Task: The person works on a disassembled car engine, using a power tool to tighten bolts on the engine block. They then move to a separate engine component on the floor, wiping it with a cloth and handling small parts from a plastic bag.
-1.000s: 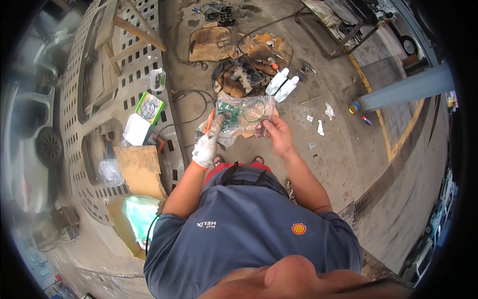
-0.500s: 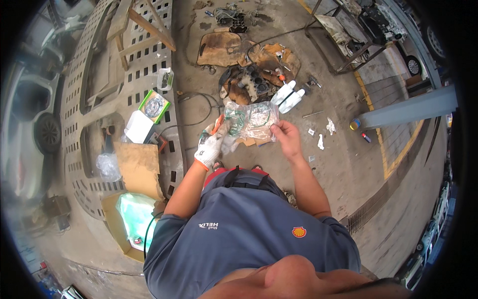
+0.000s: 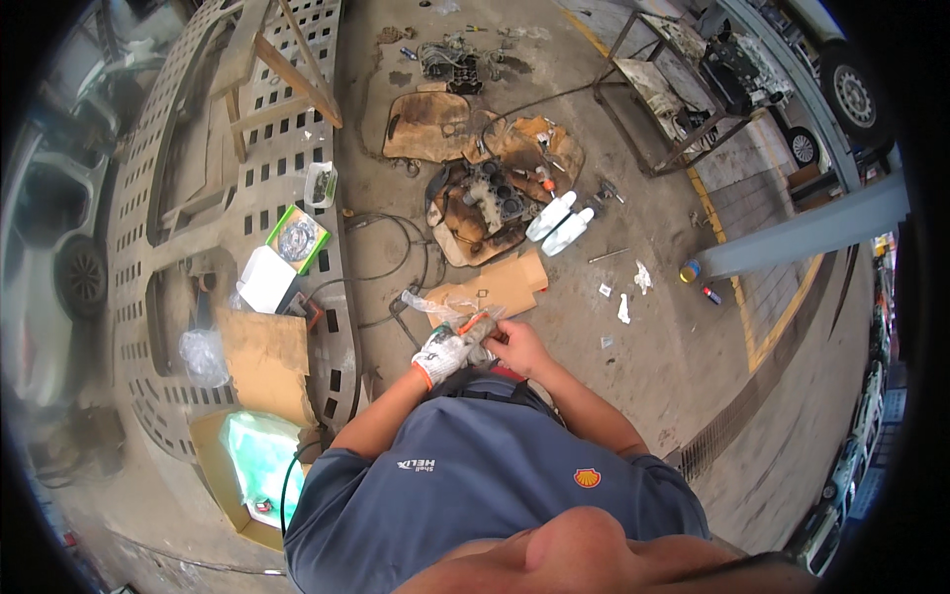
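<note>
My left hand (image 3: 445,351), in a white work glove with dark stains, is closed near my waist on a crumpled clear plastic bag (image 3: 445,305), with something orange (image 3: 473,322) among its fingers. My bare right hand (image 3: 517,345) meets it from the right, fingers bent and pressed to the bag and gloved fingers. The bag's contents are hidden or too small to make out. Beyond the hands a flat piece of cardboard (image 3: 520,277) lies on the floor.
An engine block (image 3: 505,203) sits on stained cardboard, beside white jugs (image 3: 564,230). A perforated metal platform (image 3: 334,257) on the left bears open boxes (image 3: 297,238). A blue-grey post (image 3: 792,233), steel cart (image 3: 653,99) and hoses (image 3: 386,238) surround the work area.
Both hands have moved down toward my waist and closer together. The bag, earlier held up spread flat between them with green items showing, is now bunched up and mostly covered by the hands.
</note>
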Demonstrator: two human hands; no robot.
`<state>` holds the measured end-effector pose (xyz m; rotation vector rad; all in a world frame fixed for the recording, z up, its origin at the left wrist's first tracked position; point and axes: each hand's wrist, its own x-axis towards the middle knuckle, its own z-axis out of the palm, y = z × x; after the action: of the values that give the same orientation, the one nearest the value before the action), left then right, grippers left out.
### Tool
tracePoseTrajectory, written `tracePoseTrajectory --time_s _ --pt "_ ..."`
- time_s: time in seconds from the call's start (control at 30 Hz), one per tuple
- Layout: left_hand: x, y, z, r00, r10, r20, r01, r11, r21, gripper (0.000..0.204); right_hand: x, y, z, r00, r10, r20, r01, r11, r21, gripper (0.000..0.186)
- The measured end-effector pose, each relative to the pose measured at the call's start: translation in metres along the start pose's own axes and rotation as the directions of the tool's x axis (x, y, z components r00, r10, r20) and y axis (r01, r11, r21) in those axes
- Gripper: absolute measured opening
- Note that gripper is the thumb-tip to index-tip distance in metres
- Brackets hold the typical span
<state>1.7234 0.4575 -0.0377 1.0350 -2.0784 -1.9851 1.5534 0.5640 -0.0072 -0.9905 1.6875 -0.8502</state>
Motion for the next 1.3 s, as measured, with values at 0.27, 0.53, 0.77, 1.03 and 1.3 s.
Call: tracePoseTrajectory --time_s 0.27,0.53,0.77,1.03,1.3 --pt "0.001 -0.014 -0.033 0.992 -0.045 -0.12 0.0 0.937 -0.348 0.031 0.041 -0.003 0.029 0.997 -0.077 0.013 0.076 0.995 0.069 0.021" --pt "0.004 -0.032 -0.085 0.987 -0.154 -0.05 0.112 0.869 -0.481 0.028 0.074 -0.004 0.064 0.974 0.092 0.208 -0.206 0.743 0.637 0.007" --pt "0.052 -0.024 -0.103 0.982 -0.189 -0.026 0.13 0.763 -0.633 0.031 0.131 -0.007 0.028 0.978 0.081 0.194 -0.183 0.779 0.6 0.002" --pt "0.156 0.055 -0.155 0.922 -0.365 0.131 0.387 0.884 -0.26 0.043 0.252 0.008 -0.026 0.982 -0.024 0.186 -0.059 0.901 0.429 0.014" --pt "0.264 0.107 -0.165 0.885 -0.456 0.097 0.466 0.872 -0.152 0.04 0.334 -0.005 -0.108 0.943 -0.124 0.309 -0.05 0.865 0.499 0.016"
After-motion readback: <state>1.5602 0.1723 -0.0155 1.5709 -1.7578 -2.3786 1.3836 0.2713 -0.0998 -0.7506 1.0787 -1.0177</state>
